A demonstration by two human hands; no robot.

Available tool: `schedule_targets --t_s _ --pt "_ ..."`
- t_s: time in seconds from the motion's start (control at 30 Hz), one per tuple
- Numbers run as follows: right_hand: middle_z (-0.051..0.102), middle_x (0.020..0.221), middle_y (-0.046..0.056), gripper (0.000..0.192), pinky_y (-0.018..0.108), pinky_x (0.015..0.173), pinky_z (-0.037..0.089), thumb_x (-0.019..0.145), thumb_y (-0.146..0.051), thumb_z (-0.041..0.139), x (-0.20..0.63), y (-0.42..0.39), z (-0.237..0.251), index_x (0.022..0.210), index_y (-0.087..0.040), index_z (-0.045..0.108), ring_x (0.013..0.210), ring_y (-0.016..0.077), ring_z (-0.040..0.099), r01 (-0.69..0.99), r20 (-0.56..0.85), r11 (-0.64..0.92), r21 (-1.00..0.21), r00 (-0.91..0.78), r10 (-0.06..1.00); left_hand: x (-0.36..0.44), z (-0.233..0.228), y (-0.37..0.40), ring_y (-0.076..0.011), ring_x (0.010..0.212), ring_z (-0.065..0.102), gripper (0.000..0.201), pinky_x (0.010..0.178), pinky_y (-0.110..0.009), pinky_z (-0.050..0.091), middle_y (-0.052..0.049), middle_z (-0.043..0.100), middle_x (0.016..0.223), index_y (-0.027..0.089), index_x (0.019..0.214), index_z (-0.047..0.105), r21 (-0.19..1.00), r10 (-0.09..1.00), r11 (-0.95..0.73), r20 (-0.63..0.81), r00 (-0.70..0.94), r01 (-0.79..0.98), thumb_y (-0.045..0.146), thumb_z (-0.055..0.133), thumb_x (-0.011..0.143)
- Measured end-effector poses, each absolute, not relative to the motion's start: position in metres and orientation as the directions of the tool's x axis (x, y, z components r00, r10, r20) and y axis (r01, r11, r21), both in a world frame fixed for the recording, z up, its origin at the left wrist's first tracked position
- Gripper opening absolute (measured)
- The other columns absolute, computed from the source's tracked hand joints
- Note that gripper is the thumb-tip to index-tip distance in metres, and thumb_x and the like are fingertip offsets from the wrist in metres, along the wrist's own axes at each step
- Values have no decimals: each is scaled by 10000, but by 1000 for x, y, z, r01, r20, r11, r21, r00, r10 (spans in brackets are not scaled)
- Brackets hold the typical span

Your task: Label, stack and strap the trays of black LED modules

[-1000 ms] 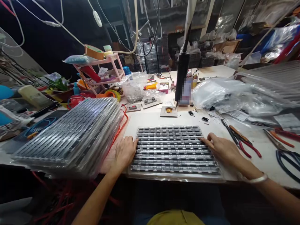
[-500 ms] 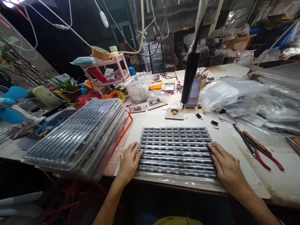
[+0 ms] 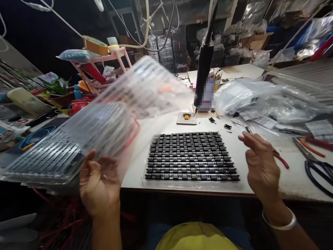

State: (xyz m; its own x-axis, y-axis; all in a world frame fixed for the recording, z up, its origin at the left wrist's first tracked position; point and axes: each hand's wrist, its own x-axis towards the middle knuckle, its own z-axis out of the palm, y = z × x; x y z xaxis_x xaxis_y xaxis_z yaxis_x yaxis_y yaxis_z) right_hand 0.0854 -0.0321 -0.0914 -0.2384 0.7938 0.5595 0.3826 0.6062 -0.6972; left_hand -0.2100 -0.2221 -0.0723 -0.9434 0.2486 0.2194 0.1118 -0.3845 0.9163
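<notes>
The left hand (image 3: pixel 100 184) had its grip pinched on the near edge of a clear cover (image 3: pixel 153 86), raised partly over the stack (image 3: pixel 39 161); the right hand (image 3: pixel 262 166) was empty, loosely spread. The cover, probably light, bendy and slippery, suited a rim hold.

The person near me wears a mustard-yellow top (image 3: pixel 195 239) and a smooth, pale bangle (image 3: pixel 279 227) above the right hand (image 3: pixel 262 170); the forearms (image 3: pixel 106 225) are bare.

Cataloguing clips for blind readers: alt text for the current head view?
The left hand holds a blurred clear sheet, partly hiding a tray stack; the right hand hovers beside a tray of black parts on a table.
</notes>
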Motion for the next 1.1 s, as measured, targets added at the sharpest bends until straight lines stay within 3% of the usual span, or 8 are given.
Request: schedule_targets --t_s 0.13,0.3,0.4,0.53,0.63,0.73,0.9,1.1 --pt "570 1192 85 371 443 1008 416 922 -391 434 94 -13 -133 1237 -227 540 1104 235 560 403 379 469 -786 -285 880 -217 -61 -219 -155 1167 551 460 1055 -337 429 90 614 1176 436 1248 508 894 249 -382 344 -905 235 193 539 858" --pt "611 1133 86 404 433 1014 404 890 -459 452 106 -6 -156 1155 -192 597 1094 243 557 517 296 401 -756 -277 914 -220 -62 -213 -228 1298 434 539 1098 -436 362 23 369 1480 375 1362 401 928 332 -245 351 -876 279 215 479 853" --pt "613 1131 84 413 434 1013 405 885 -479 441 107 -8 -153 1150 -202 598 1090 247 559 537 286 402 -742 -290 913 -217 -75 -215 -244 1320 403 448 1074 -458 376 7 373 1482 342 1314 484 941 409 -165 338 -847 296 263 447 874" --pt "612 1142 94 421 439 1013 404 889 -483 430 105 -10 -152 1155 -201 595 1092 253 556 564 282 409 -717 -301 911 -219 -92 -211 -254 1329 386 343 1094 -438 337 -44 478 1403 268 1193 612 936 629 -42 297 -719 350 316 545 860" --pt "612 1143 85 427 439 1014 400 887 -484 433 106 -9 -154 1164 -200 589 1092 249 557 574 278 411 -708 -308 910 -225 -96 -188 -240 1364 322 347 1138 -439 236 -61 411 1445 245 1201 610 781 827 158 230 -513 605 353 497 891" --pt "616 1133 75 423 433 1007 406 887 -489 433 107 -7 -157 1154 -203 594 1084 247 562 583 276 412 -700 -311 909 -229 -101 -148 -250 1419 180 381 1140 -468 198 -75 298 1505 248 1267 556 625 943 188 100 -316 757 330 387 935" --pt "623 1109 78 427 416 985 422 888 -494 430 108 -7 -157 1141 -197 603 1058 245 574 581 302 436 -688 -317 899 -233 -115 -90 -296 1428 106 385 1132 -533 141 -101 307 1496 225 1258 559 465 972 226 -56 -227 856 249 349 936" --pt "624 1149 76 440 442 1012 408 883 -506 440 109 -8 -157 1164 -207 598 1094 255 568 581 261 394 -712 -301 917 -251 -115 -116 -198 1404 231 480 1148 -398 201 -89 349 1484 193 1355 442 620 939 219 77 -336 754 406 315 944"
